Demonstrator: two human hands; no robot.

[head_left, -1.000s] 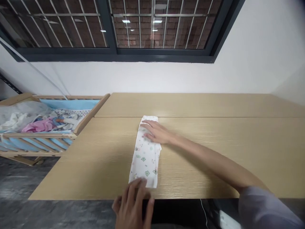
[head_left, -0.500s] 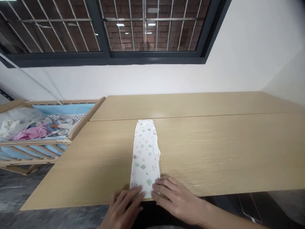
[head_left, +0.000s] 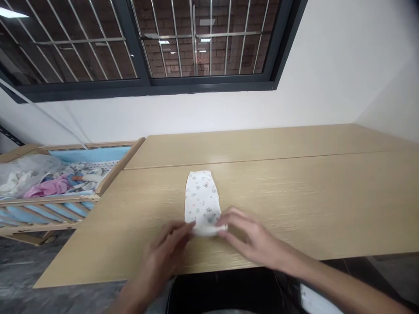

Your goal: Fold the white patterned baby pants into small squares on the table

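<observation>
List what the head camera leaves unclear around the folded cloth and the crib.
Printed white cloth: in the head view, its near fold is blurred and partly covered by the fingers.
Left hand and right hand: motion blur hides whether either is pinching.
Wooden crib: the left edge of the view cuts it off.
Clothes inside: too small to tell apart.
White object: cut off by the bottom edge.

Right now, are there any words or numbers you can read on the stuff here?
No words or numbers can be read: the folded cloth shows only little printed shapes, and the marks on the white thing at the bottom are too blurred to read.
</observation>
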